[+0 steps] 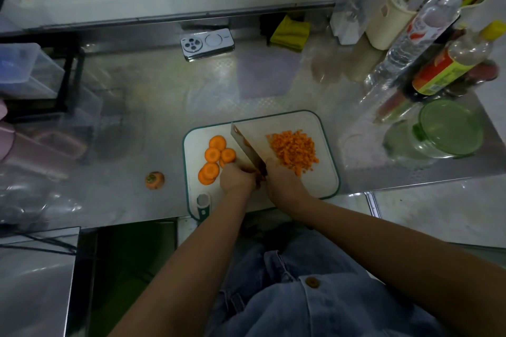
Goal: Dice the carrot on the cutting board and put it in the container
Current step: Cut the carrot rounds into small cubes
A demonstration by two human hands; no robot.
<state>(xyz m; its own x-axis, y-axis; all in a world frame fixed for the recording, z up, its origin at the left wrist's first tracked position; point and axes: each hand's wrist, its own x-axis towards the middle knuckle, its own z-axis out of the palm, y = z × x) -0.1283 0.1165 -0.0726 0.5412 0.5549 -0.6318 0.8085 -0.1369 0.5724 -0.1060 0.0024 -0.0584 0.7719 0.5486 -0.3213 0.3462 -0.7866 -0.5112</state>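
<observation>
A white cutting board with a green rim lies on the steel counter. Several round carrot slices sit on its left half, and a heap of diced carrot on its right half. Between them a knife slants across the board, blade pointing away from me. My right hand grips its dark handle. My left hand is curled beside the blade, fingers pressing on a carrot slice partly hidden beneath them. A glass container with a green lid stands to the right of the board.
A cut carrot top lies on the counter left of the board. A phone and a purple tub sit behind it, bottles at the back right, plastic boxes at the left. The counter's edge runs just below the board.
</observation>
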